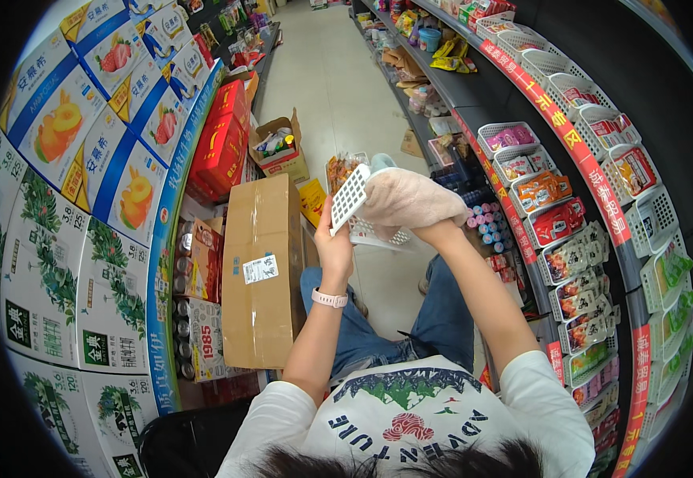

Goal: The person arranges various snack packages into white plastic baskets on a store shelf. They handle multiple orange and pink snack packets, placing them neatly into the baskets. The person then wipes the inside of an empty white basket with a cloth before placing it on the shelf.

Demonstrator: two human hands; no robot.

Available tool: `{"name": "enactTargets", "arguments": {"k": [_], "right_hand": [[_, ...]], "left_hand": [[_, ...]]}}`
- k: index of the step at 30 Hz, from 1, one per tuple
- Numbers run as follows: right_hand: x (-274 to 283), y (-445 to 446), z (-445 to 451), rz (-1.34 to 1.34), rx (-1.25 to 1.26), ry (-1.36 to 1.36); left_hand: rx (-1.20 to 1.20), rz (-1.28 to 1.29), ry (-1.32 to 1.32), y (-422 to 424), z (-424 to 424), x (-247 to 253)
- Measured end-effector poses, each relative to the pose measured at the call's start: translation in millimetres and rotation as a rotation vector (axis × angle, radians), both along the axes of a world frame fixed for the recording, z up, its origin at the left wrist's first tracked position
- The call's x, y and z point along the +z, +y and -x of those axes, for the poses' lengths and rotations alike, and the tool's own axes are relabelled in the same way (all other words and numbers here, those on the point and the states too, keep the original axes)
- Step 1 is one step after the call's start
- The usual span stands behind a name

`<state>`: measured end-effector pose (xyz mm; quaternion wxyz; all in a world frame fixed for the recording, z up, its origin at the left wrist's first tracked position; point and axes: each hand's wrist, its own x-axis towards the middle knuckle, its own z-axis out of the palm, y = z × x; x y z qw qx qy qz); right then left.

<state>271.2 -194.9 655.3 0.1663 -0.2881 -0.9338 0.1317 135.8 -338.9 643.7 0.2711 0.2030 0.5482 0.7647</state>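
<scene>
My left hand (333, 248) grips a white perforated plastic basket (349, 197) by its edge, holding it tilted before me. A pale pink cloth (412, 197) covers my right hand (445, 224) and touches the basket; the fingers of that hand are hidden in it. A greenish-grey part (382, 161) shows at the cloth's far end. Under my hands stands another white perforated basket (382, 234). Just beyond it, a basket holds orange-brown packaged snacks (343, 169), with a yellow packet (312, 202) at its left.
A large taped cardboard box (263, 233) stands to my left, with an open carton (279, 146) of small goods beyond it. Stacked milk cartons (83, 137) line the left side. Dark shelves on the right carry white baskets of snack packets (552, 221). The tiled aisle (322, 66) runs ahead.
</scene>
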Motion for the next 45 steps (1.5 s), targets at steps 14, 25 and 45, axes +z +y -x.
{"name": "enactTargets", "arguments": {"k": [14, 25, 45], "right_hand": [[-41.5, 59.4, -11.2, -0.142, -0.168, -0.005], [13.5, 28.2, -29.7, -0.201, -0.02, 0.192], [68.8, 9.4, -3.7, 0.421, 0.108, -0.06]], "left_hand": [[-0.071, 0.048, 0.1, 36.4, 59.6, -23.3], [-0.278, -0.034, 0.729, 13.9, 64.3, 64.8], [-0.011, -0.281, 0.584, 14.2, 23.2, 34.8]]}}
